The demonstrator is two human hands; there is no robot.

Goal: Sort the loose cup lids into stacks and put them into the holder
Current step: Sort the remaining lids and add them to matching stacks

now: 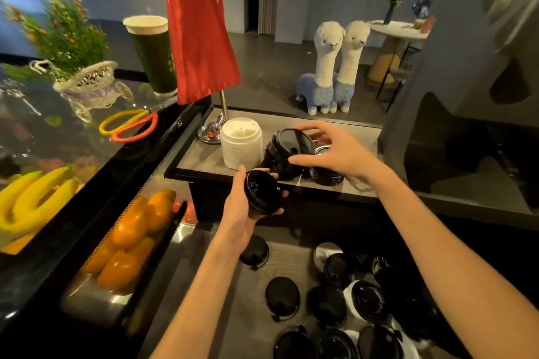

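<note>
Left hand (pixel 246 204) curls round a short stack of black lids (pixel 262 192), fingers wrapped on its side, top face tilted toward the camera. The stack is held in the air just below and in front of the front edge of the raised grey tray (pixel 201 160). Up and to the right of it, on the tray, stands the taller black lid stack (pixel 287 154), leaning a little, its axis roughly upright. Right hand (pixel 329 148) sits over that tall stack, fingers spread and lightly bent, thumb tip against its side and index near its far rim; whether it truly grips or only steadies, cannot tell. Judgement: the held stack must travel up and right to cap the tall one, its axis matched to that lean; left hand carries, right is nearer to brace. White lid stack (pixel 241 142) stands just left of the black one. Loose black lids (pixel 326 306) lie scattered on the lower counter, unsorted.
</note>
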